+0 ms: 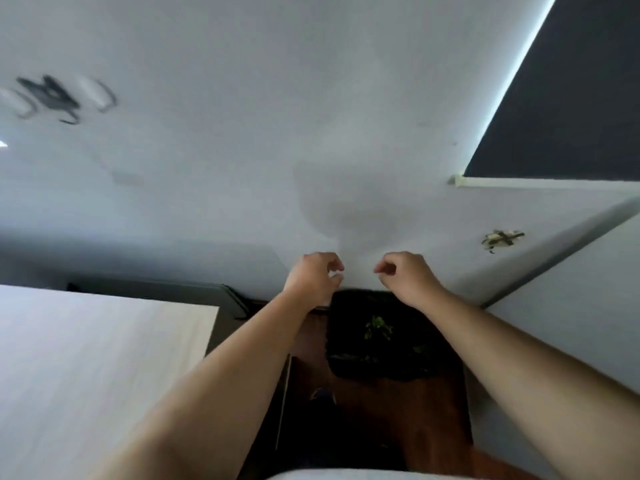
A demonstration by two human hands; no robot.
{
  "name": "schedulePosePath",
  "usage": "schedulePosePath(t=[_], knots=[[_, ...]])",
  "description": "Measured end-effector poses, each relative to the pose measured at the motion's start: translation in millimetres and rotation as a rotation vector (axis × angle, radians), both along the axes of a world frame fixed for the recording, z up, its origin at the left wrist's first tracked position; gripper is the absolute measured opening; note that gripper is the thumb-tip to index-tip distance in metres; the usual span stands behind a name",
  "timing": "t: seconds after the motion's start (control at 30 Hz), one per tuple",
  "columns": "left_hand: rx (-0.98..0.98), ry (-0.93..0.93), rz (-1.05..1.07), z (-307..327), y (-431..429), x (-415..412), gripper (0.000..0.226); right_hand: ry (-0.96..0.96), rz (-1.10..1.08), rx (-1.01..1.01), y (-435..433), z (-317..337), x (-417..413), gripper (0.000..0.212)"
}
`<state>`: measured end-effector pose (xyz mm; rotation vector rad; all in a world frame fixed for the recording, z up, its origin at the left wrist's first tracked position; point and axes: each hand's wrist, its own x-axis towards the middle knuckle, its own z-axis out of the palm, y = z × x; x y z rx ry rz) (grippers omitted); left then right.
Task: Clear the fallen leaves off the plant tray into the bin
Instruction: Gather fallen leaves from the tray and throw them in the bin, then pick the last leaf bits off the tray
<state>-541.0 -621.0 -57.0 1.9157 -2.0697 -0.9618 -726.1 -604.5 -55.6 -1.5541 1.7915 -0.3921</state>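
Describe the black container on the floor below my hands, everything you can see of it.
The black container is a dark, roughly rectangular tray or tub with rounded corners, matte and plastic-looking, though dim light hides detail. It sits flat on the reddish wood floor close to the pale wall. Inside, a small green leafy sprig shows near the middle; the rest reads as dark. Its far edge is hidden behind the left hand and right hand, which seem raised above it, not touching.

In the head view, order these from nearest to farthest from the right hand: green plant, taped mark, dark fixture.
1. green plant, below the right hand.
2. taped mark, on the wall, right.
3. dark fixture, far upper left.
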Motion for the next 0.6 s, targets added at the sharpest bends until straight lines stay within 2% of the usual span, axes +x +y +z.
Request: schedulePosePath(t=[0.27, 0.47, 0.6], knots=[[-0.201, -0.108, 0.469, 89, 142, 155, 0.016, -0.012, 0.596, -0.173, 40, 83, 182, 0.013], [-0.161, -0.204, 0.94, 109, 315, 259, 0.015, -0.04, 1.069, -0.231, 147, 111, 325, 0.013], [-0.091, -0.248, 1.13, 105, 419, 297, 0.015, -0.059, 1.281, -0.218, 227, 108, 394, 0.014]])
